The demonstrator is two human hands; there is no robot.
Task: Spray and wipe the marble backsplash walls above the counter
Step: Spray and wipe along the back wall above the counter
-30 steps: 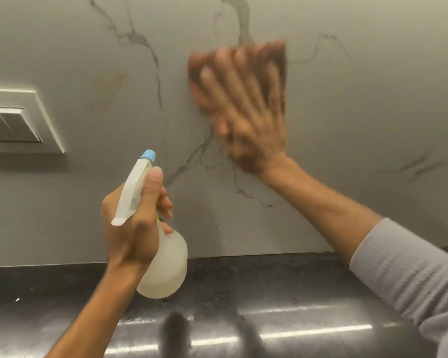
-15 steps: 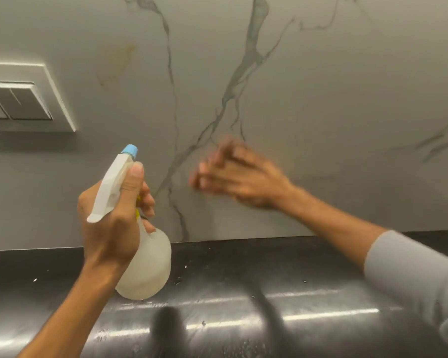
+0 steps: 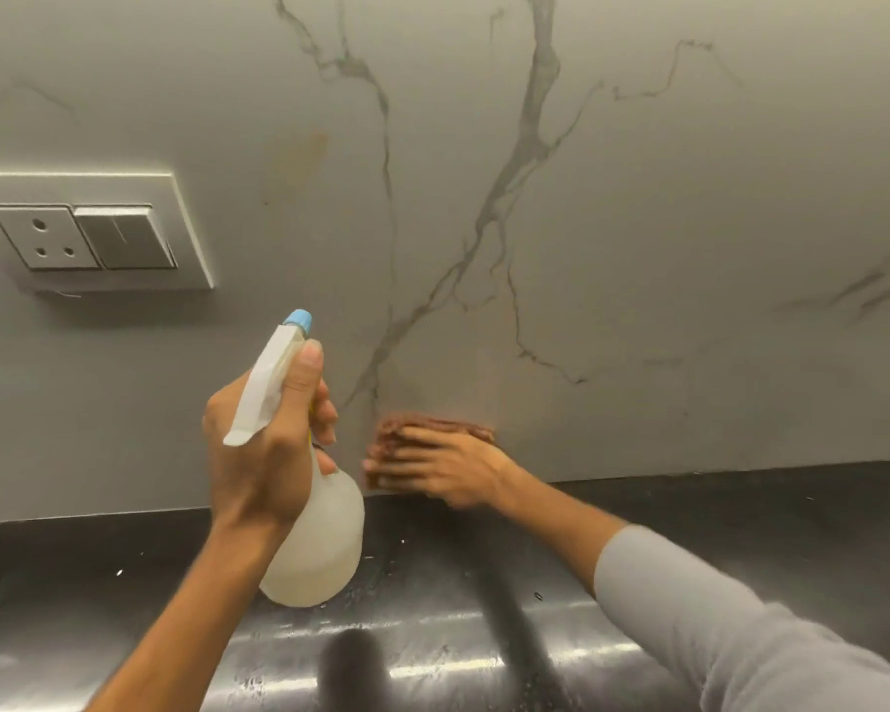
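- The left hand point(image 3: 268, 444) is curled round the neck of the one spray bottle point(image 3: 319, 542). The thumb lies up along the white trigger head, and the blue nozzle points at the wall.
- The hand holds the bottle upright in the air, over the near left part of the counter and just left of the right hand. This grip is the same as a second ago.
- The right hand point(image 3: 453, 470) is flat with straight fingers that point left, and it presses the one brown cloth point(image 3: 432, 422) against the wall.
- A second ago this hand and the cloth were high on the wall, among the dark veins. Half a second ago they were halfway down. Now they are at the foot of the wall, just above the counter's far edge.
- Motion blurs the cloth, and only its top and left edges show past the fingers.
- Two hands are in view. The right forearm wears a grey sleeve point(image 3: 715, 624), and the left forearm is bare.
- The marble backsplash point(image 3: 638, 223) fills the far side, pale grey with dark branching veins.
- One faint yellowish mark point(image 3: 299, 156) sits high on it, to the left of the veins.
- One switch plate point(image 3: 191, 238) is on the wall at far left. It holds one three-pin socket point(image 3: 47, 238) and one switch point(image 3: 124, 238) just right of the socket. The socket was out of view before.
- The black counter point(image 3: 741, 516) runs along the near side, glossy, with small pale specks on it.
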